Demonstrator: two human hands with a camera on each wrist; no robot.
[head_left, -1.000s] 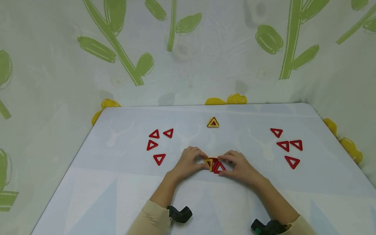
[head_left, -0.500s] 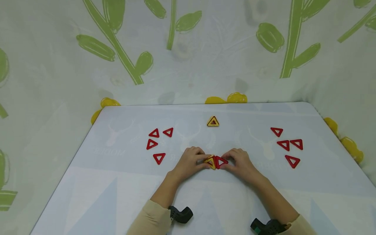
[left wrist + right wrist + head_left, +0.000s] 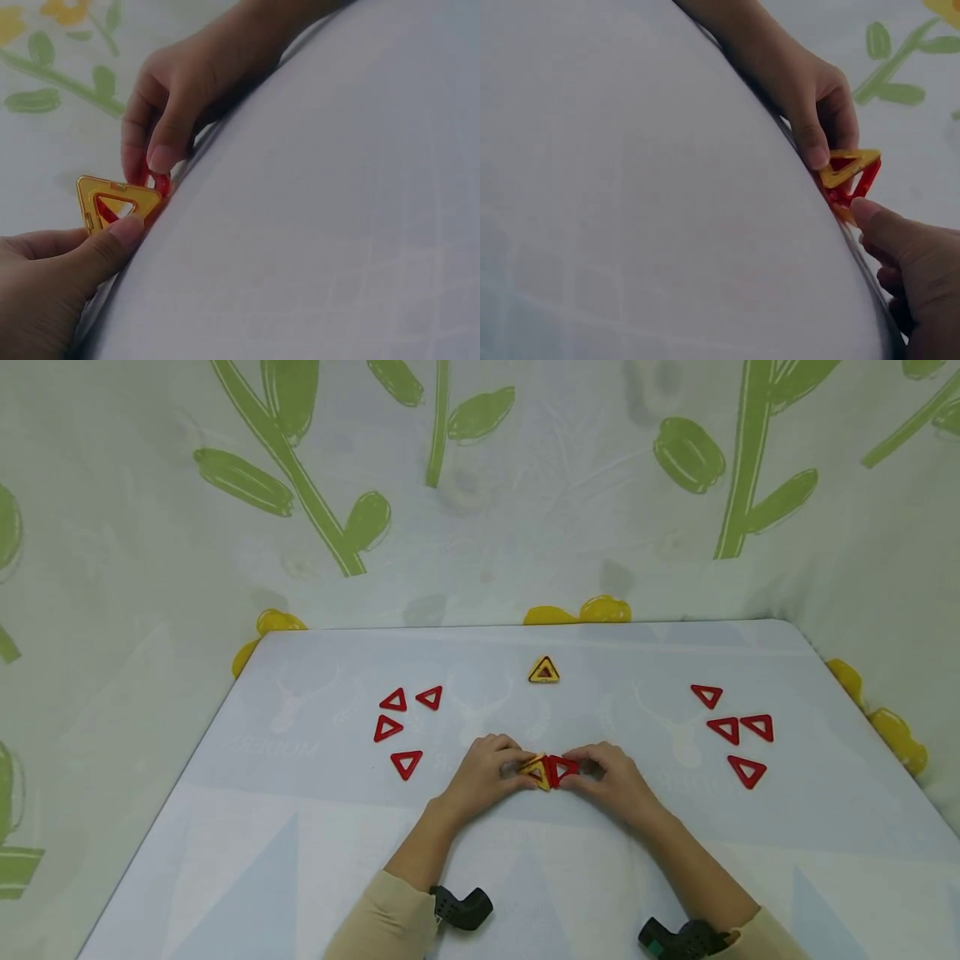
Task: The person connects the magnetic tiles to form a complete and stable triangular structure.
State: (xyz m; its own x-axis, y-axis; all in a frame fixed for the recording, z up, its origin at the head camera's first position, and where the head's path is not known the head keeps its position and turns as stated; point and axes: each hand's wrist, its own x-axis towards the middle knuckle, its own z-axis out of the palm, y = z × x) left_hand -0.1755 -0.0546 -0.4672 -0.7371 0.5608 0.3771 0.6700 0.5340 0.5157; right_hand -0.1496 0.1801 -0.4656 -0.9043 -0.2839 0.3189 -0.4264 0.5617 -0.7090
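Note:
At the middle of the table both hands meet over a small build of triangular magnetic tiles. My left hand (image 3: 483,774) pinches a yellow triangular tile (image 3: 97,184) between thumb and fingers; it stands tilted up. Thumb and fingers of my right hand (image 3: 621,783) pinch a red triangular tile (image 3: 552,772) close against the yellow one's right side. In the right wrist view, red edges (image 3: 868,180) show beside and below the yellow tile. My fingertips hide the outer corners of both tiles.
A yellow triangular piece with a dark red inside (image 3: 543,681) sits at the back centre. Several loose red triangular tiles (image 3: 407,754) lie to the left, and several more red triangular tiles (image 3: 747,762) to the right. Leaf-patterned cloth (image 3: 480,552) hangs behind the table (image 3: 300,777).
The red tile has turned from pointing up to pointing right, its edge now along the yellow tile. My right hand shifted slightly with it; the left hand stays almost in place.

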